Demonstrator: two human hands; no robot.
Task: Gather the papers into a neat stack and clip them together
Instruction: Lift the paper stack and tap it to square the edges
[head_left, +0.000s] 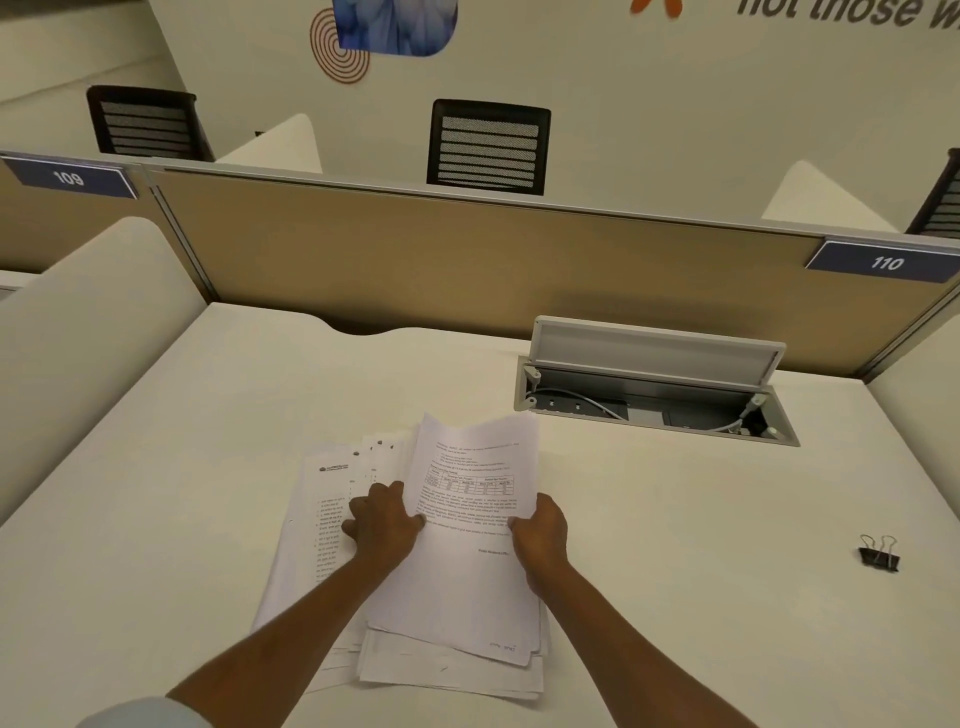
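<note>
Gathering loose papers (457, 551) mid-desk: left hand (382, 519) pressing flat on fanned sheets, right hand (540, 535) pinching the top sheets' edge. Needing squaring next, then reaching right for the binder clip (879, 555).

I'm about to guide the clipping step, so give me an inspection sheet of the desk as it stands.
Surface: white desk, bare around the work.
Job's things: white printed papers fanned unevenly; black metal binder clip lying apart to the right.
Clutter: nothing seen.
Hands: left hand pressing the left sheets; right hand gripping the top sheet's right edge.
Cables: grey cables inside the open grey cable tray.
Surroundings: tan partition, black mesh chairs behind.
</note>
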